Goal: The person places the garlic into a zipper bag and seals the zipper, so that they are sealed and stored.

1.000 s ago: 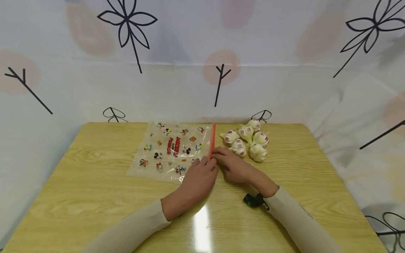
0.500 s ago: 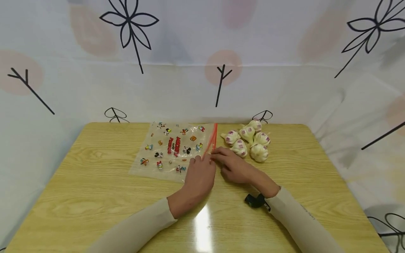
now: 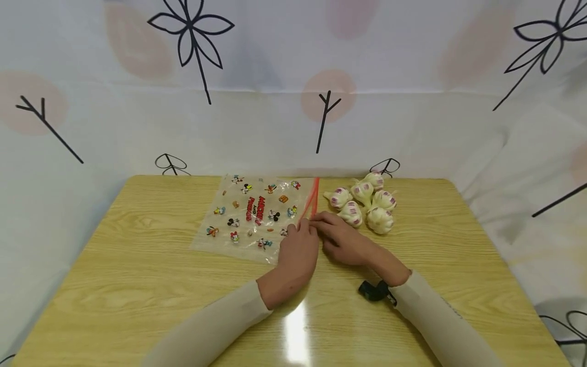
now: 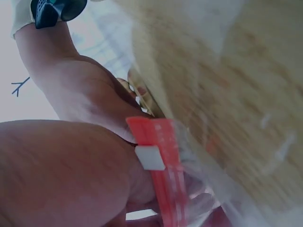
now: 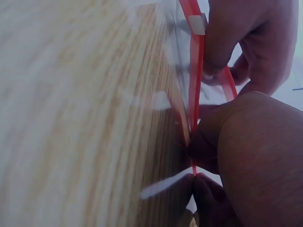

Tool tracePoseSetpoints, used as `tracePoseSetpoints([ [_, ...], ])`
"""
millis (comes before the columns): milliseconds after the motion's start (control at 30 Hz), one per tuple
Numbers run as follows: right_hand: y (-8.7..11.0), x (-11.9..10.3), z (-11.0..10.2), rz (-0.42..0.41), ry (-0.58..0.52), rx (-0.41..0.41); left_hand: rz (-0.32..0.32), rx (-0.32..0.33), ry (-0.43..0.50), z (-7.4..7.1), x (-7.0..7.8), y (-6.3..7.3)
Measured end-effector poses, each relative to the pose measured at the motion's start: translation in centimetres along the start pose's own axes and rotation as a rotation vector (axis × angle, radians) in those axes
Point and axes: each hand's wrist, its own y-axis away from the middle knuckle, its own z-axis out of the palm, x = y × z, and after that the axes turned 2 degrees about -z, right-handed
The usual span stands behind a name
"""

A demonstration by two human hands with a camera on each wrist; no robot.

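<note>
A clear zip bag (image 3: 249, 219) printed with cartoon characters lies flat, its red zip edge (image 3: 313, 196) facing right. Two red strips of that edge stand apart, forming a narrow gap beyond the fingers. My left hand (image 3: 299, 250) pinches the near end of the zip edge, close to a white slider (image 4: 150, 158) on the strip. Right beside it, my right hand (image 3: 344, 238) pinches the same edge between thumb and fingers, as the right wrist view shows at its thumb (image 5: 255, 151). Several garlic bulbs (image 3: 362, 204) are clustered just past the right hand.
The bag and garlic sit on a wood-grain table (image 3: 151, 285). A patterned white cloth (image 3: 257, 122) hangs behind and at both sides. A dark wrist device (image 3: 373, 290) is by the right cuff, low over the tabletop.
The red zip edge has gone from one closed line to two parted strips. My left hand has shifted slightly toward the right hand, which stays nearly still.
</note>
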Motion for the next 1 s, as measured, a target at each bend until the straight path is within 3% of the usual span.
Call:
tracePoseSetpoints([
  [200,-0.2,-0.1,0.1,0.027,-0.014,-0.018,-0.028,0.042,0.012,0.0,-0.2,0.3],
  [567,0.3,-0.1,0.0,0.045,-0.035,-0.014,-0.112,-0.109,-0.075,-0.4,0.1,1.0],
  [867,0.4,0.3,0.0,0.038,-0.033,-0.021,-0.154,-0.198,0.024,-1.5,-0.3,0.9],
  [1000,0.3,0.1,0.1,0.027,-0.036,-0.012,-0.169,-0.199,0.065,-1.6,-0.7,1.1],
])
